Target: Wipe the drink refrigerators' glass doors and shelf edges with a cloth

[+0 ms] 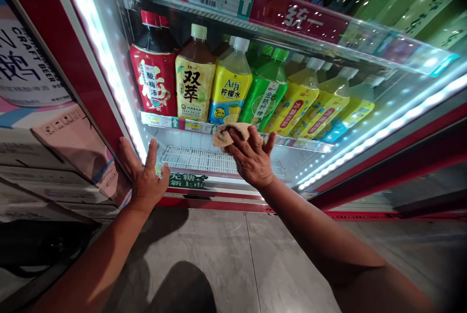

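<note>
In my right hand (pixel 253 157) is a tan cloth (pixel 222 137), bunched under the fingers at the front edge of a shelf (pixel 302 143). My left hand (pixel 146 172) has its fingers spread, by the lit left side of the cooler frame (pixel 113 84); whether it touches the frame is hard to tell. Above the cloth stand a yellow and blue lemon drink bottle (pixel 231 84) and a green bottle (pixel 268 89). Further left are a brown-capped-with-cream bottle (pixel 193 77) and a red-labelled bottle (pixel 153 74).
Yellow-labelled bottles (pixel 299 101) line the shelf's right part. A higher shelf edge (pixel 270 9) with price tags juts out above. Below lies a white wire rack (pixel 204 158). Cartons (pixel 73 147) are stacked at the left, beside the cooler. Grey tiles (pixel 219 249) cover the floor.
</note>
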Available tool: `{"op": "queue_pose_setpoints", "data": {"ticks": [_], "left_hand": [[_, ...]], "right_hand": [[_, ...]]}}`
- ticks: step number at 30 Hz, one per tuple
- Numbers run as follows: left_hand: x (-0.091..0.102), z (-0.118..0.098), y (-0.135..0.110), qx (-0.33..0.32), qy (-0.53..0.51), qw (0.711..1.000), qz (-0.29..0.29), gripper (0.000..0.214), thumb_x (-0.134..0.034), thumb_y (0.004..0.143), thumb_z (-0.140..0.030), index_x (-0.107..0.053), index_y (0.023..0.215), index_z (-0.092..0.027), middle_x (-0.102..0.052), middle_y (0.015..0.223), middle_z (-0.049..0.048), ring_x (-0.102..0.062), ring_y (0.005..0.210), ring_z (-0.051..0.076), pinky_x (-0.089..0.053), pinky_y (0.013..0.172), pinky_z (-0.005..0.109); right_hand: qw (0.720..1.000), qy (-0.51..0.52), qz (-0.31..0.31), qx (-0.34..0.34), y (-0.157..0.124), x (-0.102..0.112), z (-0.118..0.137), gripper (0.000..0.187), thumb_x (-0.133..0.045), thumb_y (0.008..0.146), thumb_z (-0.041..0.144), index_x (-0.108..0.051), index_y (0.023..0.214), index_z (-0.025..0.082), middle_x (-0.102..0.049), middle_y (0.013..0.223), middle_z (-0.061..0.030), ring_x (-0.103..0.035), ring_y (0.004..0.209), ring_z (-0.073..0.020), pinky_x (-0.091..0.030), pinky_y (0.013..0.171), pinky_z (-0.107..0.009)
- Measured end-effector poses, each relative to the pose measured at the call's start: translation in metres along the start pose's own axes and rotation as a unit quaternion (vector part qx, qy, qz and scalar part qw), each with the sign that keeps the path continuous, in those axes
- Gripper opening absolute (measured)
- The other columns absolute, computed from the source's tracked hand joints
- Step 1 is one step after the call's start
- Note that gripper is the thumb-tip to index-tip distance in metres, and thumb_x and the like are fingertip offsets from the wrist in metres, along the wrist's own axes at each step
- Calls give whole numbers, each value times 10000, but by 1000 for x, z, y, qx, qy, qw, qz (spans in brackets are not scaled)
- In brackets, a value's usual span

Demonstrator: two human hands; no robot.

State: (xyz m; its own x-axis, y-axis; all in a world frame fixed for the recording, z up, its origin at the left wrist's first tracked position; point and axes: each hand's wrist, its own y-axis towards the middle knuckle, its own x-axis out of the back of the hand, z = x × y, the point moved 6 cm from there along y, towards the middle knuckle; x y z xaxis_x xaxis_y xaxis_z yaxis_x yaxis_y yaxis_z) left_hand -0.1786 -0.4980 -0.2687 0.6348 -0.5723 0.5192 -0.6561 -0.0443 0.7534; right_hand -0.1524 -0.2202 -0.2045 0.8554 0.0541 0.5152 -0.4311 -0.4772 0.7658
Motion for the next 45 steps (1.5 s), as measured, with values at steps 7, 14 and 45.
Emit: {"op": "queue_pose_setpoints", "data": {"ticks": [7, 14, 45], "left_hand": [[-1, -2, 1, -13, -54, 998, 0, 918, -690, 822, -160, -297, 1642, -285, -164, 1730, 143, -217, 1594, 388, -160, 1312, 610], [2, -8, 1, -31, -35, 999, -20, 934, -710, 817, -158, -296, 1643, -292, -108, 1746, 110, -122, 1613, 398, -154, 1318, 625], [-2, -13, 1, 70, -50, 994, 63, 1017, -749, 800, -279, -211, 1664, -282, -47, 1756, 113, -108, 1581, 492, -211, 1274, 710]], "right_hand": [[999, -40, -7, 11, -27, 0, -20, 353, -540, 1013, 297, -672, 1322, 406, -610, 1526, 68, -35, 1639, -220, 159, 1290, -613], [997, -27, 18, -70, -56, -6, -48, 276, -545, 982, 270, -727, 1174, 350, -575, 1565, 13, -39, 1643, -285, 105, 1258, -713], [862, -22, -85, -498, -138, 27, -157, 684, -232, 1011, 458, -357, 1589, 114, -211, 1708, -251, -117, 1613, -369, -143, 1195, -779]]}}
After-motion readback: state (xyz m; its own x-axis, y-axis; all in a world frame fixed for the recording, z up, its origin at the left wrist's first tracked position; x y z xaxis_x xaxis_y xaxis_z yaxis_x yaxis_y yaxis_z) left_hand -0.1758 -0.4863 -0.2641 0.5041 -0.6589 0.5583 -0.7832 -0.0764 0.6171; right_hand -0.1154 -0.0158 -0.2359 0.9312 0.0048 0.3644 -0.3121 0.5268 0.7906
